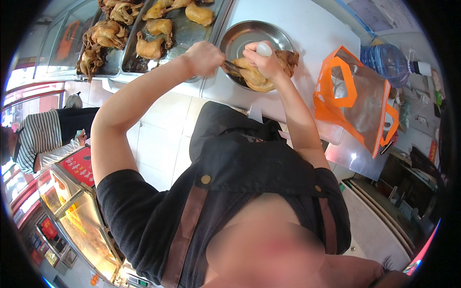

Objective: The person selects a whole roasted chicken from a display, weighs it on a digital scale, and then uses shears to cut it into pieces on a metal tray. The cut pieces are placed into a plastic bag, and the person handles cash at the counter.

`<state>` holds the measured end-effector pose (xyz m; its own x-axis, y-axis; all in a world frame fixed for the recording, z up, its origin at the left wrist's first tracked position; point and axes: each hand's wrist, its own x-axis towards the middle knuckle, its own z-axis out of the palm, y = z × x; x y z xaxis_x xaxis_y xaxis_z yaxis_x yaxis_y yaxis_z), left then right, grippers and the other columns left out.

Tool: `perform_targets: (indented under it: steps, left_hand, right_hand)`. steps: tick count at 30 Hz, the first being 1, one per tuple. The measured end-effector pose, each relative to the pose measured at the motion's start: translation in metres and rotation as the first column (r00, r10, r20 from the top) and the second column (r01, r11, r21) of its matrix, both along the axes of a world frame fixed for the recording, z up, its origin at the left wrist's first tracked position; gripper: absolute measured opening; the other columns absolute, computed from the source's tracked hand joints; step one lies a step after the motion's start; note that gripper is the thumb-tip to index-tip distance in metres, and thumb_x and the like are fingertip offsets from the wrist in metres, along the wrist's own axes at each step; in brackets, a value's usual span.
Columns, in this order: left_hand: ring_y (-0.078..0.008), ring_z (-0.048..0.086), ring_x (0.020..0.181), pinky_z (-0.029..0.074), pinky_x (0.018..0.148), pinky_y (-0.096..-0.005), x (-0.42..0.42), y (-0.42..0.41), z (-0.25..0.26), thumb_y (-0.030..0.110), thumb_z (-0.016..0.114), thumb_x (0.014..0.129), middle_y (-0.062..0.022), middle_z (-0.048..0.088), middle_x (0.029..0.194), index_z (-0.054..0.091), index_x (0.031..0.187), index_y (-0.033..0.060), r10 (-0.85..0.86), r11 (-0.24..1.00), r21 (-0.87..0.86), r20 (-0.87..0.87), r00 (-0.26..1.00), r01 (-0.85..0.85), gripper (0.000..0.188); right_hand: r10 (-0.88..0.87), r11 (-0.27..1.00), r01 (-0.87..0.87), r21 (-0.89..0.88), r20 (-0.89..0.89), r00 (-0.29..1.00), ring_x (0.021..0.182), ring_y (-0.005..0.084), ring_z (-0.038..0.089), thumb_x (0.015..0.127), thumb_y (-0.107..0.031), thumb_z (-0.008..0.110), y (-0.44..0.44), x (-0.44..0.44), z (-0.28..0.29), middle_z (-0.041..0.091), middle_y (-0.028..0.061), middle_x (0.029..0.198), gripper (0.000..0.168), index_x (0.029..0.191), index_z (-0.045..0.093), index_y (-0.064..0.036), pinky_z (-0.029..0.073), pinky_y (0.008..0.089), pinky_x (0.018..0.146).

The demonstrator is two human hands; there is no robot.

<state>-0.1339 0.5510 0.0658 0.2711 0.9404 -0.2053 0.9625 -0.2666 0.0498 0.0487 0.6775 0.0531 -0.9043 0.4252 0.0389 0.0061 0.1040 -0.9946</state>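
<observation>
A cooked whole chicken lies in a round stainless-steel bowl on the counter before me. My left hand, blurred, is a fist at the bowl's left rim. A dark, narrow piece runs from this fist to the chicken; whether it is part of the bird or a tool is unclear. Over the chicken, my right hand is closed around a whitish, round-ended object that looks like a handle. Its lower part is hidden by the hand and the bird.
Left of the bowl, metal trays hold chicken leg pieces and whole chickens. An orange-trimmed insulated bag stands at right, near a blue water bottle. A person in a striped top is beyond a lit display case.
</observation>
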Motion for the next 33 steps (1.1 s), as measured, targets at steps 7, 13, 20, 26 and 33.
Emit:
perform_targets:
  steps: [7,13,20,26,33]
  left_hand:
    - [-0.0296,0.066,0.072,0.052,0.062,-0.0419,0.002,-0.011,-0.009,0.011,0.066,0.071,-0.0111,0.067,0.072,0.066,0.081,0.0089,0.053,0.999,-0.002,0.118,0.992,-0.053,0.01]
    - [-0.0306,0.066,0.072,0.051,0.061,-0.042,0.005,-0.01,-0.016,0.009,0.064,0.071,-0.0117,0.067,0.073,0.067,0.082,0.009,0.076,0.997,-0.006,0.127,0.989,-0.076,0.011]
    - [-0.0354,0.065,0.073,0.051,0.067,-0.0456,0.023,-0.026,-0.021,0.014,0.059,0.083,-0.0178,0.066,0.073,0.066,0.079,0.0053,0.272,0.962,-0.05,0.287,0.919,-0.269,0.012]
    - [-0.0393,0.063,0.082,0.05,0.075,-0.0461,0.039,-0.039,-0.036,0.019,0.057,0.089,-0.0206,0.066,0.083,0.07,0.089,0.0039,0.505,0.862,-0.23,0.455,0.734,-0.451,0.02]
    - [-0.039,0.063,0.085,0.049,0.077,-0.0453,0.06,-0.048,-0.043,0.02,0.058,0.088,-0.0217,0.067,0.086,0.071,0.092,0.0028,0.626,0.775,-0.32,0.51,0.59,-0.545,0.022]
  right_hand:
    - [-0.227,0.974,0.223,-0.043,-0.222,0.948,0.05,0.0061,0.029,0.09,-0.005,0.05,-0.035,0.044,0.035,0.033,-0.0032,0.055,0.036,0.058,0.032,-0.007,0.021,0.0244,0.046]
    - [-0.301,0.952,0.284,-0.118,-0.173,0.938,0.049,0.0068,0.03,0.09,-0.004,0.047,-0.029,0.045,0.052,0.032,-0.0014,0.054,0.036,0.057,0.032,-0.006,0.023,0.0251,0.047]
    - [-0.503,0.864,0.448,-0.229,-0.366,0.783,0.049,0.0081,0.028,0.091,-0.007,0.046,-0.028,0.05,0.026,0.034,-0.0011,0.054,0.033,0.06,0.033,-0.008,0.025,0.0259,0.05]
    - [-0.482,0.87,0.383,-0.31,-0.373,0.792,0.047,0.0069,0.029,0.088,-0.005,0.05,-0.014,0.039,0.035,0.036,-0.0017,0.053,0.034,0.057,0.036,-0.006,0.024,0.0247,0.046]
    - [-0.644,0.751,0.434,-0.498,-0.408,0.647,0.048,0.0093,0.027,0.088,-0.007,0.047,-0.014,0.038,0.0,0.032,-0.001,0.052,0.035,0.057,0.03,-0.009,0.026,0.0259,0.049]
